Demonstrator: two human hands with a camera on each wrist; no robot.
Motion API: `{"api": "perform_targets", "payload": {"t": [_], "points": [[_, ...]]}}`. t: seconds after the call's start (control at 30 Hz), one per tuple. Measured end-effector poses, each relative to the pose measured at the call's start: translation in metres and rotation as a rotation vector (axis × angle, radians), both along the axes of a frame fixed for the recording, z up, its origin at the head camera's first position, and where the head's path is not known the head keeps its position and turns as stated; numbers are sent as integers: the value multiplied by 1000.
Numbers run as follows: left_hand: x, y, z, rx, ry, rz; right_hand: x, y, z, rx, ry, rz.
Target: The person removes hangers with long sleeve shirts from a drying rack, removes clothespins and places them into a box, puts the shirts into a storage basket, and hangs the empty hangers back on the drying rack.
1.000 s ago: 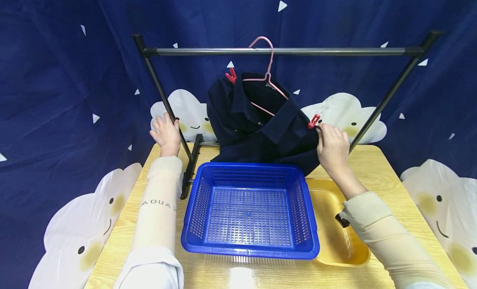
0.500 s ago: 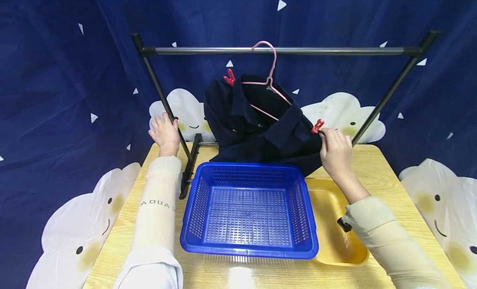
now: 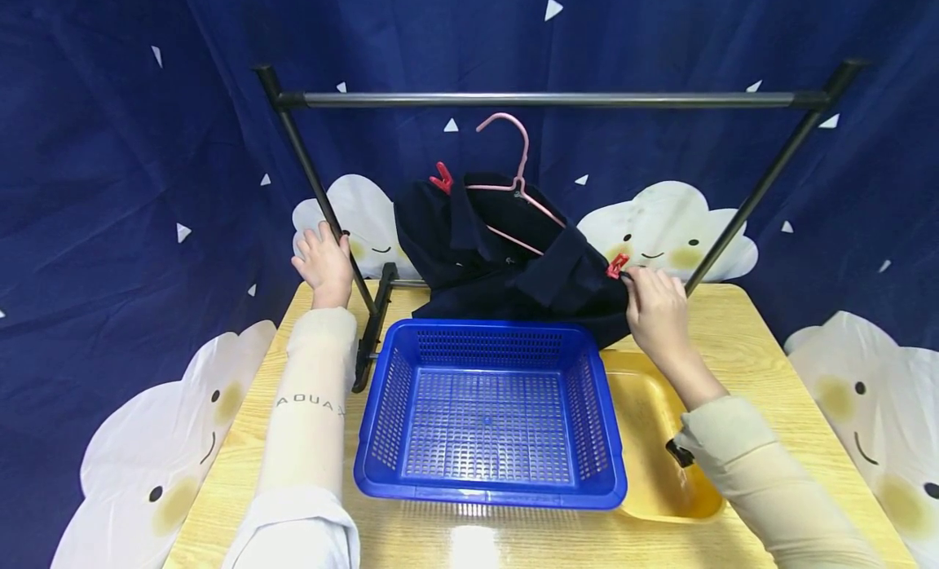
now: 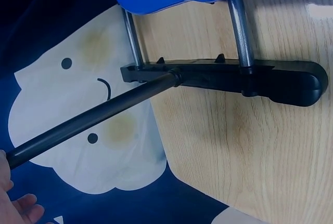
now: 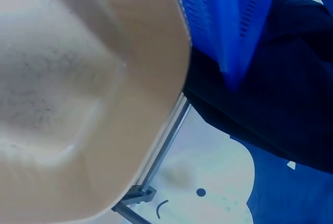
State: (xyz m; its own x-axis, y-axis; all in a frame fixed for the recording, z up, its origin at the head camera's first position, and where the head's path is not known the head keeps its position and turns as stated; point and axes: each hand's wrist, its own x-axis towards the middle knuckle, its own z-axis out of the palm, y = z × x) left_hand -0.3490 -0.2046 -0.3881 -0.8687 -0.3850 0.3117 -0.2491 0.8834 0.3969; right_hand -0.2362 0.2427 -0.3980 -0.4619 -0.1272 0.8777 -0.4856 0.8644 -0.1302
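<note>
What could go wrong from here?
1. The pink hanger has its hook below the rail, not on it, so the dark shirt might drop if the right hand slips.
2. That hand holds the load at just one end, by a red clip; the other end has no hand on it and could swing or sag.
3. The shirt hangs close behind the blue basket, so its lower part may catch there.

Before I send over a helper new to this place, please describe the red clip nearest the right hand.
Find the long grey bar across the top; below it is a dark shirt on a pink hanger. The red clip is on the shirt's shoulder, beside the right hand. The other red clip, on the opposite shoulder, has no hand near it.
</note>
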Motion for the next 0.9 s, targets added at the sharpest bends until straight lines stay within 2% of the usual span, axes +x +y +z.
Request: {"api": "perform_targets", "payload": {"t": [0.47, 0.9], "points": [[1, 0, 1, 3, -11, -4, 6, 5, -12, 66, 73, 92], [-1, -1, -1, 2, 8, 4, -2, 7, -12, 0, 120, 174]]}}
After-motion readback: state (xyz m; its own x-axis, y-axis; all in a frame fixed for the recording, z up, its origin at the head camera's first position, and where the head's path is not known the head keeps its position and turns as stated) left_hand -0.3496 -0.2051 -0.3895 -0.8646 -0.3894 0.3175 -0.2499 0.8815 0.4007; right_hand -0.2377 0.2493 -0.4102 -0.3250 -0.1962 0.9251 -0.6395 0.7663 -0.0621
